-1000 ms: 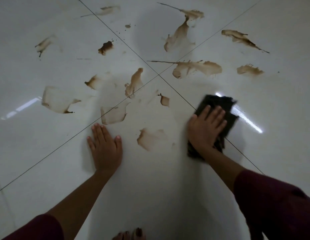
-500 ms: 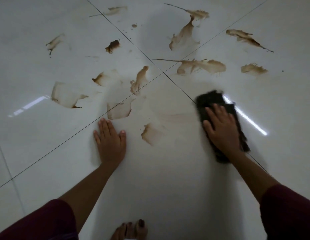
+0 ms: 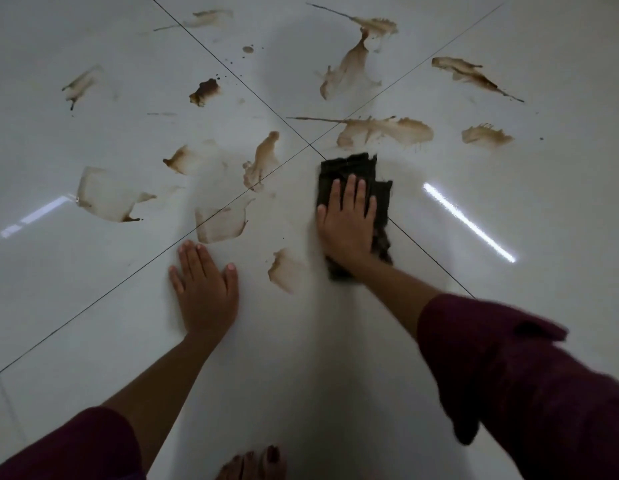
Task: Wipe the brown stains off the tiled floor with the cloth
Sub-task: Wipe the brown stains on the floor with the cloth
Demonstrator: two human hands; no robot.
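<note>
The glossy white tiled floor (image 3: 93, 306) is crossed by thin dark grout lines that meet just beyond the right hand (image 3: 347, 223). That hand presses a dark folded cloth (image 3: 353, 168) flat on the tiles. The left hand (image 3: 205, 289) rests flat, palm down. Brown smeared stains (image 3: 384, 131) lie beyond both hands; one pale brown patch (image 3: 283, 271) sits between them. Bare toes (image 3: 256, 462) touch the floor nearest the person.

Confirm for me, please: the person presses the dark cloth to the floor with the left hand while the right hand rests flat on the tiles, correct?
Not quite: the head view shows the right hand pressing the dark cloth, and the left hand flat on the tiles.
</note>
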